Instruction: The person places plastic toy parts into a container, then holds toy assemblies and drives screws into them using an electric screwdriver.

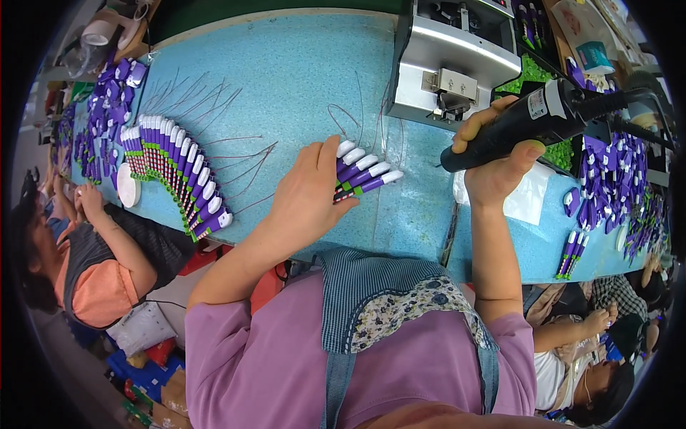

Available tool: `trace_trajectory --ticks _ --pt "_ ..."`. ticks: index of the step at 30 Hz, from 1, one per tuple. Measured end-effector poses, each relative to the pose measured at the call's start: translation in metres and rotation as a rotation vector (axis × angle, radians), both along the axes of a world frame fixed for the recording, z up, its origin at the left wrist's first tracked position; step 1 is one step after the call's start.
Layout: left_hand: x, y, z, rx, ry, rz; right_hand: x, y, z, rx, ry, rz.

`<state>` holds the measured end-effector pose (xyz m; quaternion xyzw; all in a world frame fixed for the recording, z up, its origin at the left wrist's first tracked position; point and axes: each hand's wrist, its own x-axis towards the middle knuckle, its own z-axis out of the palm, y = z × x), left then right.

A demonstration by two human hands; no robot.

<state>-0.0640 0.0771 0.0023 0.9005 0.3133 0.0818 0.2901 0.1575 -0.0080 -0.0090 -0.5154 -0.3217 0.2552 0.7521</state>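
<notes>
My left hand (304,196) is closed over a short row of slim purple, white and green sticks (368,170) lying side by side on the blue tabletop (286,79). The fingers and palm hide part of that row; white ends stick out to the right. Thin wires trail from the row toward the far side. In my right hand (493,182) is a black electric screwdriver (518,129), tilted with its tip low and to the left, apart from the sticks. Its cord runs off to the right.
A larger fan of similar sticks (182,161) with loose wires lies at left. A grey metal machine (457,71) stands at the far middle, beside a tray of green parts (532,71). Purple parts (600,179) pile at right. Other people (107,264) sit on both sides.
</notes>
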Motion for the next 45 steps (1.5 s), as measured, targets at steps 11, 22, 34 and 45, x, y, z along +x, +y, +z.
trace_trajectory --ticks 11,22,34,45 --pt "-0.009 0.011 -0.003 -0.071 0.145 -0.032 0.001 -0.005 -0.003 0.003 -0.03 0.015" --pt "0.002 0.009 -0.007 -0.449 0.108 0.054 0.015 0.0 0.016 0.405 0.027 0.193" --pt "0.037 -0.013 -0.004 -1.538 -0.299 0.236 0.03 0.037 0.058 0.444 -0.093 0.361" --pt "0.045 -0.016 -0.006 -1.635 -0.34 0.18 -0.002 0.004 0.07 0.351 -0.141 0.303"
